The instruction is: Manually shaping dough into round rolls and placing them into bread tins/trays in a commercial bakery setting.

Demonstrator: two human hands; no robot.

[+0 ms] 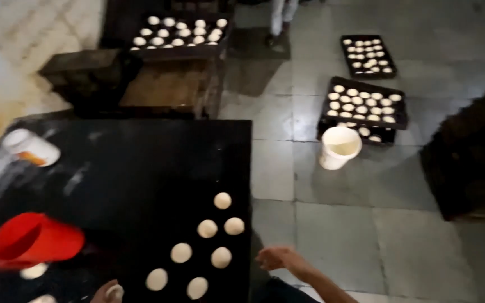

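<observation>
Several pale dough balls [207, 228] lie in loose rows on the near right part of a black table [141, 168]. My left hand [106, 293] shows only partly at the bottom edge, closed around a small dough ball [115, 290]. My right hand [276, 258] hovers just past the table's right edge, blurred, fingers apart and holding nothing. The dough ball closest to it [221, 257] is a short way to its left.
A red jug [32, 241] and a white container [30, 147] sit on the table's left side. Dark trays of dough balls [366, 104] and a white bucket [339, 147] stand on the tiled floor. Another tray [178, 32] rests on a rack. A person's legs [280, 17] are at the top.
</observation>
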